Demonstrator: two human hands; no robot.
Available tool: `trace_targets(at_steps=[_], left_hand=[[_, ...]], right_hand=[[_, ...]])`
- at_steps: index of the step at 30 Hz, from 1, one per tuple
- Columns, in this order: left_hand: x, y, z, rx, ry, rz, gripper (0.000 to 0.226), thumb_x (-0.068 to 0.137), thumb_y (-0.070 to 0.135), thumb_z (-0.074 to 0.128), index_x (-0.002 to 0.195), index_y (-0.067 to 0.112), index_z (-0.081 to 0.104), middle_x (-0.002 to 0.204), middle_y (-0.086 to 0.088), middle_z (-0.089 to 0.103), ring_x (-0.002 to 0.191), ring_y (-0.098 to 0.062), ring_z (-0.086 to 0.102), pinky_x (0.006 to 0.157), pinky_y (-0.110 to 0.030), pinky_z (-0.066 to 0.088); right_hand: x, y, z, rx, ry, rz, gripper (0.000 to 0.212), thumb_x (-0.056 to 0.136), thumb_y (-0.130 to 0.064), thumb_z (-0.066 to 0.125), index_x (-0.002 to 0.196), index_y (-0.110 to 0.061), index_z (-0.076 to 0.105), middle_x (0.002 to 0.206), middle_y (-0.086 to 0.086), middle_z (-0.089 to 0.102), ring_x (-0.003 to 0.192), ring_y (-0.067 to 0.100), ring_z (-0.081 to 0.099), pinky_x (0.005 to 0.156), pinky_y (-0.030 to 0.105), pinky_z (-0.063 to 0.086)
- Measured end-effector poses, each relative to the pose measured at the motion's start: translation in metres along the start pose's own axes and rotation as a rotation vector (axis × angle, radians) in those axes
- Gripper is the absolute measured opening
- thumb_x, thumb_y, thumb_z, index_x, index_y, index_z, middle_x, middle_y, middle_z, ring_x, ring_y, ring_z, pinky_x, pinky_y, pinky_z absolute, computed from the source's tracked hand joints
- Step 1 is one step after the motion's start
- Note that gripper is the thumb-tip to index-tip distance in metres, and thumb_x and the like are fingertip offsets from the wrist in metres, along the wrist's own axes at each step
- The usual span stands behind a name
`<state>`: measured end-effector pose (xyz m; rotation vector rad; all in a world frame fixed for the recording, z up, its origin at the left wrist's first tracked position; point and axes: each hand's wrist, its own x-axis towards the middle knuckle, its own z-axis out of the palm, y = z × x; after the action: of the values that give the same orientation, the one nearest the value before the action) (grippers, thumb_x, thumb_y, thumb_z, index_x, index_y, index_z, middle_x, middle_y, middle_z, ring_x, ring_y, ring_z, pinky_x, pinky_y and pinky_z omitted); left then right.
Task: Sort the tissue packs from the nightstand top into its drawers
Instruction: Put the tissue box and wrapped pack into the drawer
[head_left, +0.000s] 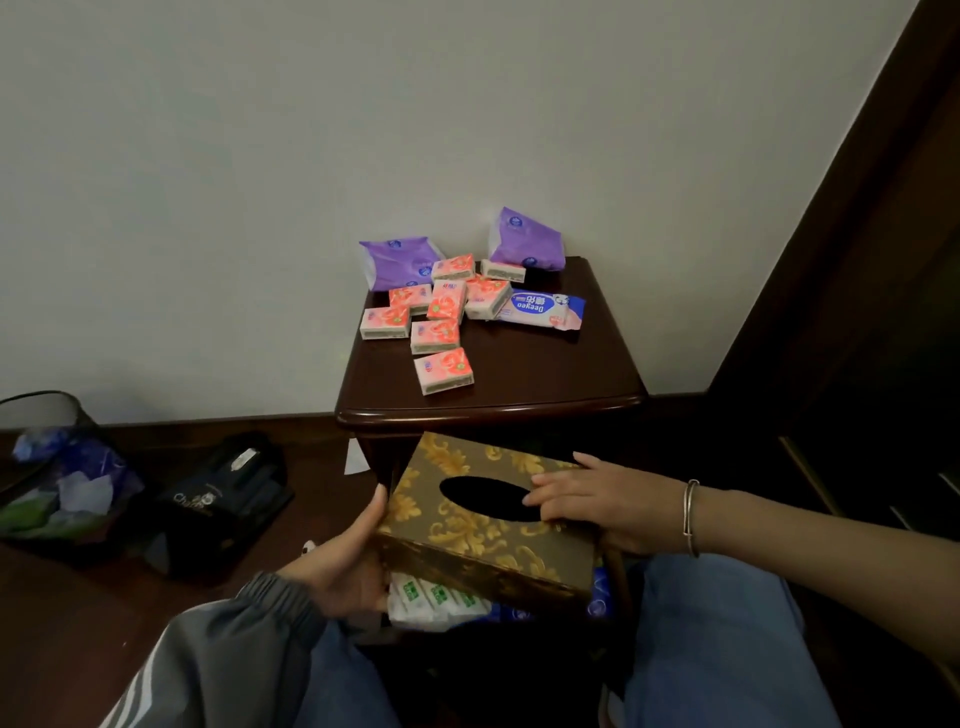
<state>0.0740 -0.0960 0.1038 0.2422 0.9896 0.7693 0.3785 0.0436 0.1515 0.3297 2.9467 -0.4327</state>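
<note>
Tissue packs (441, 322) lie scattered on the nightstand top (519, 374). Your left hand (343, 566) grips the gold tissue box (467, 540) by its end, and your right hand (597, 504) rests flat-fingered on top.

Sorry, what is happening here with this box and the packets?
A person holds a gold-patterned tissue box in front of the nightstand. The left hand grips its left end; the right hand rests flat on its top. Under the box lie white and blue packs, seemingly in an open drawer. On the nightstand top lie small pink packs, two purple packs and a blue wipes pack.
</note>
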Motion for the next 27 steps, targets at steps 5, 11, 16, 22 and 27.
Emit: trace_targets(at_steps=[5, 11, 16, 22, 27], left_hand=[[0.009, -0.013, -0.003, -0.089, 0.068, 0.075, 0.075, 0.070, 0.041, 0.078, 0.132, 0.010, 0.052, 0.132, -0.021, 0.057, 0.119, -0.039, 0.056, 0.101, -0.055, 0.041], [0.023, -0.041, -0.005, -0.307, 0.145, 0.147, 0.059, 0.079, 0.040, 0.061, 0.129, 0.010, 0.053, 0.124, -0.021, 0.062, 0.108, -0.041, 0.062, 0.078, -0.052, 0.055], [0.035, -0.053, -0.002, -0.365, 0.175, 0.115, 0.058, 0.079, 0.042, 0.062, 0.127, 0.012, 0.056, 0.123, -0.020, 0.063, 0.108, -0.042, 0.062, 0.088, -0.054, 0.050], [0.043, -0.057, -0.012, -0.305, 0.228, 0.035, 0.060, 0.078, 0.041, 0.063, 0.129, 0.011, 0.053, 0.121, -0.019, 0.064, 0.103, -0.038, 0.066, 0.073, -0.046, 0.057], [0.053, -0.056, -0.026, -0.242, 0.171, -0.054, 0.061, 0.080, 0.041, 0.065, 0.129, 0.007, 0.055, 0.124, -0.019, 0.063, 0.110, -0.035, 0.063, 0.078, -0.043, 0.057]], right_hand=[[-0.001, 0.016, 0.022, -0.175, 0.124, 0.022, 0.069, 0.084, -0.016, 0.062, 0.142, -0.036, 0.032, 0.153, -0.022, -0.002, 0.143, 0.006, -0.016, 0.114, 0.043, 0.006], [-0.010, 0.005, 0.049, 1.144, 0.457, 0.835, 0.056, 0.087, -0.035, 0.060, 0.138, -0.031, 0.037, 0.149, 0.002, 0.034, 0.126, 0.016, 0.045, 0.097, 0.033, 0.043], [0.003, -0.021, 0.094, 1.986, 0.177, 0.892, 0.061, 0.077, -0.061, 0.050, 0.130, -0.031, 0.044, 0.131, 0.008, 0.051, 0.114, 0.033, 0.057, 0.086, 0.044, 0.051], [0.035, -0.021, 0.115, 2.016, 0.247, 1.084, 0.085, 0.060, -0.067, 0.063, 0.133, -0.031, 0.041, 0.128, 0.015, 0.051, 0.109, 0.030, 0.057, 0.071, 0.042, 0.054], [0.050, -0.008, 0.134, 2.001, 0.387, 1.260, 0.077, 0.063, -0.052, 0.074, 0.128, -0.017, 0.049, 0.119, 0.018, 0.053, 0.099, 0.034, 0.058, 0.077, 0.042, 0.053]])
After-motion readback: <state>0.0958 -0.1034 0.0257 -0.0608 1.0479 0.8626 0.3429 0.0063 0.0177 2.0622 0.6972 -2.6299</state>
